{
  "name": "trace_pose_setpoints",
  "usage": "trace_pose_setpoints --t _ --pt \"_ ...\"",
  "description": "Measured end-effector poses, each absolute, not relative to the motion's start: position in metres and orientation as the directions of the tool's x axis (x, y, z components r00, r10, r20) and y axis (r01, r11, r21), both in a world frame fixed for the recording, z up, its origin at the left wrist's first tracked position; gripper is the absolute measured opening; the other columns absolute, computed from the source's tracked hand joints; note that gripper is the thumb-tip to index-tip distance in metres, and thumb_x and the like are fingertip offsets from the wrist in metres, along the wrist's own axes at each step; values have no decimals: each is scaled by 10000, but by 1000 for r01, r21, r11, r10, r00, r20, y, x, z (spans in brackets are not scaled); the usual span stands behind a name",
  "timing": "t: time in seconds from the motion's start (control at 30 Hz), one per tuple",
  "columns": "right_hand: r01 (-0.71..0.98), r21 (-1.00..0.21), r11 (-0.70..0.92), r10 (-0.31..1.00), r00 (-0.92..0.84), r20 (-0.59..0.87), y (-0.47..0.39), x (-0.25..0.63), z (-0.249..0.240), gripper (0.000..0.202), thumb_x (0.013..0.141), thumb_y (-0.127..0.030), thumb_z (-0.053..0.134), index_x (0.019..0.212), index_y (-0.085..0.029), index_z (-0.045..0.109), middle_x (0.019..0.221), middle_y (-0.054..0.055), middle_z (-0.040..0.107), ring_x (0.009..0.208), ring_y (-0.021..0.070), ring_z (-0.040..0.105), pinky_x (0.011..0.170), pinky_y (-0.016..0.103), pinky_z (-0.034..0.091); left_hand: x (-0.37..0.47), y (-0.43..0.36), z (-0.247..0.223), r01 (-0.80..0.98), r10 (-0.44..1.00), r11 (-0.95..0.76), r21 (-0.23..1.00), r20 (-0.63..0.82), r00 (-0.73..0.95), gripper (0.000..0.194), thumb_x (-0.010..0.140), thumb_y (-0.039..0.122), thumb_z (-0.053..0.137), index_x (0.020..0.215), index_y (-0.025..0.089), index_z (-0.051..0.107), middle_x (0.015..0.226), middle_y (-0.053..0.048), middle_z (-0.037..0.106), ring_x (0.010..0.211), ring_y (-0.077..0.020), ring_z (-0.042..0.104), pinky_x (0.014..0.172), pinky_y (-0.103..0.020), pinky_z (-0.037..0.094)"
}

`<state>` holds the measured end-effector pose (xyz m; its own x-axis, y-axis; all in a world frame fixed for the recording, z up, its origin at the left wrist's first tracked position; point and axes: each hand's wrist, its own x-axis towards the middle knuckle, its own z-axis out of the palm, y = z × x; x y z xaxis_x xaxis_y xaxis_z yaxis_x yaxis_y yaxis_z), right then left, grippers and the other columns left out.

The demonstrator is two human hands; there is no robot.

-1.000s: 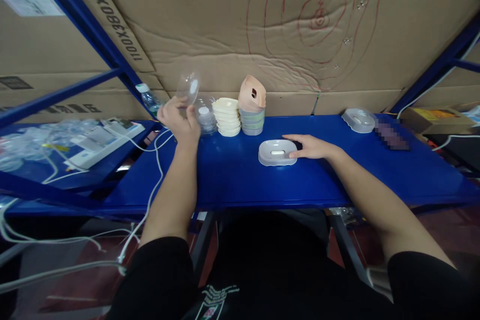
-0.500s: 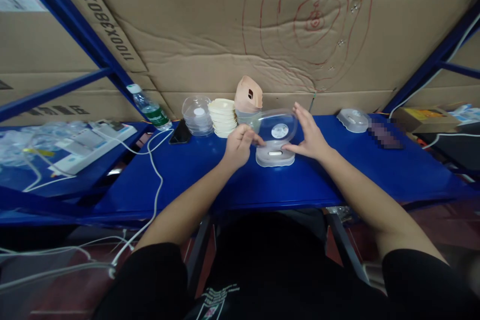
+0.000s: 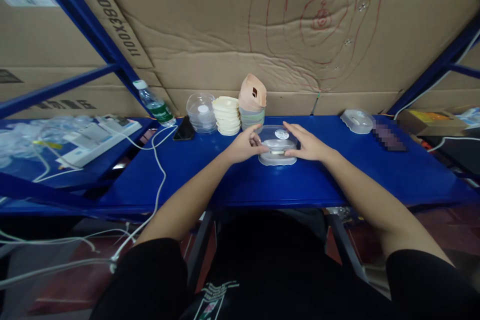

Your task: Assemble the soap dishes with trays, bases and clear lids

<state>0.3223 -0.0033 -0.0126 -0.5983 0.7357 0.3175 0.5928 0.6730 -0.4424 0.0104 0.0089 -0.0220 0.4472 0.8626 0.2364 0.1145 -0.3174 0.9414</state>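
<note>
A clear plastic bowl with a round white sticker sits low over a frosted clear plastic piece on the blue table. A small pale elongated part shows at the front of that lower piece. My left hand is curled at the bowl's left side, thumb at the front and fingers behind. On the right, my right hand grips the bowl's other side, its thumb near the pale part and its fingers along the far rim. Whether the two pieces are joined, I cannot tell.
Behind my left hand stand stacks of clear bowls, cream bowls and green bowls with a peach piece on top. A phone and water bottle lie left. Another clear container sits right. A white cable crosses the table.
The tilted clear bowl has come down flat over the lower piece. My right hand has lowered with it, and my left hand has moved in against its left side.
</note>
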Motion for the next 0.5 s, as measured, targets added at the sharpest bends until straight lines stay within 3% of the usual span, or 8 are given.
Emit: trace_pose_setpoints --t 0.1,0.23,0.37,0.5 --pt "588 -448 673 731 -620 285 1 327 -16 1240 864 -923 724 1842 -319 258 1681 178 544 1543 469 552 1307 682 447 7 7 -24 255 859 -364 896 217 464 1130 606 519 1074 1568 178 590 806 53 694 671 -141 624 681 -310 501" --pt "584 -454 673 724 -646 241 4 330 -19 1232 833 -890 786 1823 -308 338 1673 173 552 1525 467 562 1318 650 445 3 7 -25 374 840 -442 815 230 492 991 675 489 1042 1543 210 653 766 60 683 723 -176 661 742 -341 529" --pt "596 -458 659 729 -655 198 5 329 -22 1227 796 -858 846 1800 -308 401 1647 167 579 1506 466 580 1308 648 456 -1 9 -26 472 827 -498 727 232 513 968 660 522 1041 1506 207 690 805 39 703 771 -202 689 775 -360 539" --pt "593 -458 662 726 -660 195 5 329 -22 1245 738 -850 900 1776 -330 449 1622 161 606 1475 467 609 1286 668 474 -3 9 -26 552 817 -534 640 222 533 1012 592 602 1065 1459 198 733 976 -44 752 887 -256 717 830 -394 569"
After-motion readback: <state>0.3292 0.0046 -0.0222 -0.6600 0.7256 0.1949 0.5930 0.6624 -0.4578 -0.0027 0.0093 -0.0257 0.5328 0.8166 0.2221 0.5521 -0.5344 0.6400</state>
